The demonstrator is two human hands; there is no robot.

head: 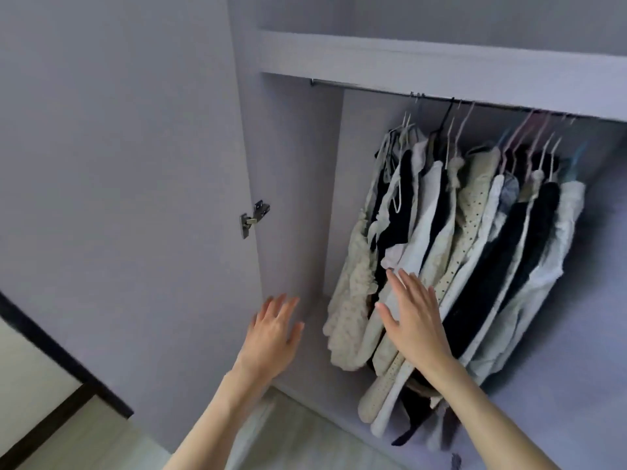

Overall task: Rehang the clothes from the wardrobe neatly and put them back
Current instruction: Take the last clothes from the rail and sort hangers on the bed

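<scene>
The clothes (451, 252) are hanging bunched together on hangers (456, 130) from the rail (366, 87) inside the open wardrobe, crowded toward the middle and right of the rail, with bare rail at the left. Both hands are reaching in with fingers spread and holding nothing: the left hand (273, 337) is hovering in front of the wardrobe's side panel (295, 198), apart from the clothes, while the right hand (415, 317) is lying flat in front of the lower part of the leftmost garments, whether touching them I cannot tell. This looks like the opening step, choosing which garment to take out. The next move is calling for a grip on one hanger and lifting its hook off the rail without dragging neighbours along.
</scene>
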